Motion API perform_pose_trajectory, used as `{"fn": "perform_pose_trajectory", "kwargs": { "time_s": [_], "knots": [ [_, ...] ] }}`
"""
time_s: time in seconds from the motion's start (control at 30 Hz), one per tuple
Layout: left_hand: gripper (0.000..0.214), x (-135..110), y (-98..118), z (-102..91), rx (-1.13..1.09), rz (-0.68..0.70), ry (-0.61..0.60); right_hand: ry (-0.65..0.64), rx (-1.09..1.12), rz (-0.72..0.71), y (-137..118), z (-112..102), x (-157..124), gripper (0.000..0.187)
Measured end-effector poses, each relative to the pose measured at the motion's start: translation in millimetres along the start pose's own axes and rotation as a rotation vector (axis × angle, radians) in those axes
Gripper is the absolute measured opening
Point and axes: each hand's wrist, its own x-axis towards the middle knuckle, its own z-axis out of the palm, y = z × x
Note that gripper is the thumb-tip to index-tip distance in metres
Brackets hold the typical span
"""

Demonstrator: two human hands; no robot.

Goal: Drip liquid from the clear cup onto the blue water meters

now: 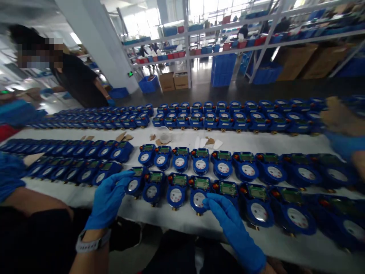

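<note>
Several blue water meters with green circuit boards and round white dials stand in rows on the white-covered table. My left hand (pixel 110 198), in a blue glove, reaches to the left end of the near row. Its fingers are stretched out, with the tips at the upper edge of the end meter (pixel 133 185). My right hand (pixel 228 219), also gloved, has its fingers extended and its tips beside the dial of another near-row meter (pixel 199 199). Whether those tips touch the meter is unclear. I see nothing held in either hand.
More meters (pixel 210 118) fill the far rows. Cardboard scraps (pixel 124 137) and a clear round dish (pixel 164 137) lie between rows. Co-workers' gloved hands (pixel 346 144) appear at both sides. A person in dark clothes (pixel 78 78) stands behind the table, near shelves.
</note>
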Motion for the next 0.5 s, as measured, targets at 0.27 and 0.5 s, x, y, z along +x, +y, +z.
{"fn": "perform_pose_trajectory", "kwargs": {
  "time_s": [0.27,0.5],
  "knots": [
    [0.041,20,-22,-16.9,-0.098,-0.068,0.035,0.058,-0.078,0.016,4,24,10,0.057],
    [0.041,43,-60,-50.0,-0.116,-0.108,0.069,-0.044,-0.059,0.012,-41,62,70,0.068]
  ]
}}
